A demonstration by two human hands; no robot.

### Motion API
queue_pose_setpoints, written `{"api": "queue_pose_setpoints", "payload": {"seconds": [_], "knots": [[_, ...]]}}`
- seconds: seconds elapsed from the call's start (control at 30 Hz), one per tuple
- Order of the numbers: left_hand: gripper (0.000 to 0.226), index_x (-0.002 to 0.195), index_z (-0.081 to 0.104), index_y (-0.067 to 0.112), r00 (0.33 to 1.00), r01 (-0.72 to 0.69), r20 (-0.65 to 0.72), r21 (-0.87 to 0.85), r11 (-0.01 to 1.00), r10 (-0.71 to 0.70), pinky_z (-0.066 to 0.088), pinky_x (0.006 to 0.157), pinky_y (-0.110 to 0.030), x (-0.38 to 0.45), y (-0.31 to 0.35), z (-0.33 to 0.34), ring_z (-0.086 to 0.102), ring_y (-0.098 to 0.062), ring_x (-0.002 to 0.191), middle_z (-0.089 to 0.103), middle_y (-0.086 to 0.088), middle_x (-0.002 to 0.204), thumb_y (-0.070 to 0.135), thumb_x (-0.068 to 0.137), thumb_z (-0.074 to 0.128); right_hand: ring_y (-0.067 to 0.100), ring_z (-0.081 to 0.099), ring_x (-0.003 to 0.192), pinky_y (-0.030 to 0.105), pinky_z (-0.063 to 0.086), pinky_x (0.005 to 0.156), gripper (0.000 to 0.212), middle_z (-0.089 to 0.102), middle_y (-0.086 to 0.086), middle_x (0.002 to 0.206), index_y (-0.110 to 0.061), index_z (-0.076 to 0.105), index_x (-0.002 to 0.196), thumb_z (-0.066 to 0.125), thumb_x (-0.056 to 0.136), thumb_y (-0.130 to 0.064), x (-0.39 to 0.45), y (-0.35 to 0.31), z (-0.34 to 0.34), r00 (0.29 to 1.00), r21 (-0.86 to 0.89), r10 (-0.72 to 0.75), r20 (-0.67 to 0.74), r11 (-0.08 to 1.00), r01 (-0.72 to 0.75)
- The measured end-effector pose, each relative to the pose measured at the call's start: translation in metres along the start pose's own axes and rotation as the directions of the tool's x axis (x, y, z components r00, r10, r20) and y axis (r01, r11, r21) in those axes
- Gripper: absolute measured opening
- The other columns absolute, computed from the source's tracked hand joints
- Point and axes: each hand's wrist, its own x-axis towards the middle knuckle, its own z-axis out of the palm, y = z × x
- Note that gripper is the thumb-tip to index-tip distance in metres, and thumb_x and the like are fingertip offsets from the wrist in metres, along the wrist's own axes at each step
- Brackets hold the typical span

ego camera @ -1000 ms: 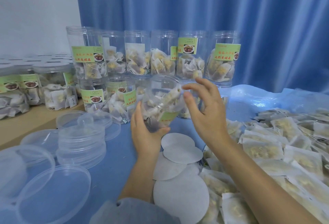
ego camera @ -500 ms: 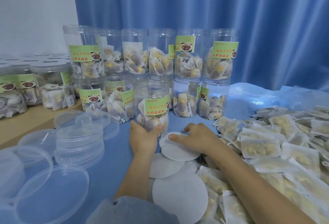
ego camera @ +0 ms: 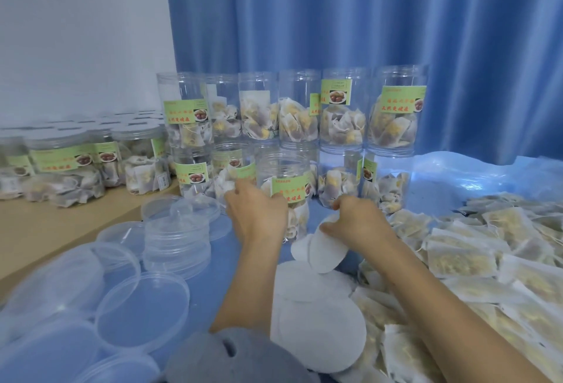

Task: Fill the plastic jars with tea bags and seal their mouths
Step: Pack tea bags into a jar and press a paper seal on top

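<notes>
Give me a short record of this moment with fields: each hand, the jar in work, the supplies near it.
left hand: grips the open jar
right hand: lifts one white seal disc
jar in work: upright, holds tea bags, no lid
seal discs: piled before the jar
lids: stacked at the left
loose tea bags: heaped at the right

Both forearms bare; grey fabric garment (ego camera: 231, 355) at lower frame edge.

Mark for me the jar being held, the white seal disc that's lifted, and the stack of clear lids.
held jar (ego camera: 285, 169), head view, clear wall above label.
lifted seal disc (ego camera: 323, 253), head view, middle of the white face.
stack of clear lids (ego camera: 176, 244), head view, side of stack.
</notes>
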Motion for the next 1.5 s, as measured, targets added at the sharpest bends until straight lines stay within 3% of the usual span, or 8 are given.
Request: {"api": "queue_pose_setpoints", "payload": {"seconds": [0.27, 0.5, 0.8, 0.93, 1.2, 1.3, 1.4, 1.5], "knots": [[0.028, 0.096, 0.069, -0.004, 0.869, -0.299, -0.247, 0.426, 0.854, 0.428, 0.042, 0.079, -0.048, -0.007, -0.063, -0.032, 0.057, -0.042, 0.097, 0.064, -0.026, 0.096, -0.014, 0.071, 0.060, 0.022, 0.052, 0.090, 0.032, 0.044, 0.068, 0.017, 0.059, -0.001, 0.091, -0.023, 0.064, 0.097, 0.048, 0.093, -0.028, -0.015, -0.024, -0.007, 0.955, 0.051, -0.295, -0.026, 0.954, 0.296], [0.055, 0.147, 0.026, 0.019, 0.968, -0.115, -0.083, 0.693, 0.712, 0.236, -0.016, 0.111, -0.051, 0.007, -0.097, -0.024, -0.003, -0.027, 0.147, 0.024, -0.002, 0.155, 0.020, 0.094, 0.040, 0.016, 0.058, 0.083, 0.031, 0.049, 0.071, 0.023, 0.066, -0.007, 0.082, -0.028, 0.067, 0.108, 0.049, 0.093, -0.029, -0.027, -0.031, -0.010, 0.883, 0.052, -0.438, -0.171, 0.891, 0.452], [0.031, 0.096, 0.074, 0.013, 0.859, -0.370, -0.163, 0.459, 0.808, 0.486, 0.024, 0.104, -0.046, 0.007, -0.096, -0.018, 0.063, -0.028, 0.094, 0.072, -0.010, 0.095, -0.004, 0.070, 0.069, 0.017, 0.059, 0.090, 0.028, 0.046, 0.071, 0.026, 0.070, -0.004, 0.092, -0.034, 0.062, 0.115, 0.048, 0.094, -0.034, -0.024, -0.024, 0.007, 0.877, -0.082, -0.471, -0.100, 0.882, 0.464], [0.056, 0.140, 0.040, 0.031, 0.943, -0.296, 0.066, 0.607, 0.737, 0.325, -0.003, 0.114, -0.046, 0.009, -0.098, -0.018, 0.017, -0.022, 0.144, 0.030, 0.001, 0.153, 0.045, 0.088, 0.055, 0.018, 0.060, 0.092, 0.030, 0.046, 0.072, 0.026, 0.070, -0.003, 0.095, -0.034, 0.062, 0.116, 0.049, 0.094, -0.034, -0.024, -0.020, 0.010, 0.879, -0.098, -0.471, -0.068, 0.880, 0.464], [0.077, 0.135, 0.047, 0.033, 0.935, -0.355, 0.247, 0.648, 0.674, 0.255, -0.006, 0.116, -0.042, 0.008, -0.102, -0.013, 0.014, -0.018, 0.144, 0.037, 0.004, 0.149, 0.078, 0.073, 0.047, 0.018, 0.063, 0.085, 0.034, 0.049, 0.078, 0.019, 0.072, -0.002, 0.090, -0.024, 0.070, 0.106, 0.058, 0.091, -0.026, -0.020, -0.018, 0.012, 0.873, 0.128, -0.419, -0.249, 0.880, 0.458], [0.048, 0.114, 0.068, 0.022, 0.924, -0.351, -0.019, 0.360, 0.865, 0.383, 0.034, 0.100, -0.034, 0.000, -0.094, -0.013, 0.055, -0.024, 0.113, 0.068, -0.004, 0.114, 0.056, 0.082, 0.059, 0.007, 0.063, 0.085, 0.020, 0.048, 0.077, 0.010, 0.071, -0.010, 0.087, -0.027, 0.070, 0.092, 0.064, 0.088, -0.022, -0.020, -0.019, 0.009, 0.901, 0.392, -0.336, -0.274, 0.817, 0.424], [0.046, 0.086, 0.074, 0.022, 0.939, -0.099, -0.344, -0.219, 0.971, 0.018, 0.043, 0.066, -0.022, -0.009, -0.075, -0.016, 0.064, -0.025, 0.080, 0.072, -0.004, 0.079, 0.063, 0.081, 0.053, -0.006, 0.065, 0.084, 0.010, 0.048, 0.074, 0.012, 0.071, -0.022, 0.084, -0.032, 0.068, 0.085, 0.066, 0.086, -0.020, -0.020, -0.024, 0.002, 0.924, 0.653, -0.282, -0.258, 0.654, 0.381], [0.048, 0.072, 0.070, 0.015, 0.938, 0.176, -0.041, -0.798, 0.576, -0.343, 0.050, 0.058, -0.020, -0.008, -0.062, -0.018, 0.070, -0.020, 0.062, 0.072, -0.002, 0.063, 0.058, 0.085, 0.053, -0.001, 0.067, 0.084, 0.011, 0.050, 0.073, 0.011, 0.072, -0.020, 0.084, -0.029, 0.070, 0.087, 0.068, 0.084, -0.018, -0.024, -0.031, -0.002, 0.918, 0.762, -0.289, -0.273, 0.518, 0.389]]}}
